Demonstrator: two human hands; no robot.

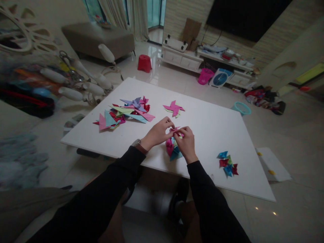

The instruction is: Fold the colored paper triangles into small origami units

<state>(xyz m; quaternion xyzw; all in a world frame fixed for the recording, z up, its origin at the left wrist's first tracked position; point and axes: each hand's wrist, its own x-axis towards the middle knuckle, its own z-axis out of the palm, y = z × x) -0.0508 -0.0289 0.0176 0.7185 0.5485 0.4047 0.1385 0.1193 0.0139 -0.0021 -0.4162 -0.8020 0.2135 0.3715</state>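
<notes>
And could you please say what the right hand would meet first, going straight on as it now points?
The right hand would first meet the pink folded paper it touches, then probably the left hand, though depth is hard to judge.

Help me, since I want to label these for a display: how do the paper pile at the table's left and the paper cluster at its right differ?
The paper pile covers more area; the paper cluster is smaller. The pile has long, pointed pieces, while the cluster's are short and compact. The pile includes lavender and pink; the cluster shows blue, red and green. Both are folded paper on the white table.
</notes>
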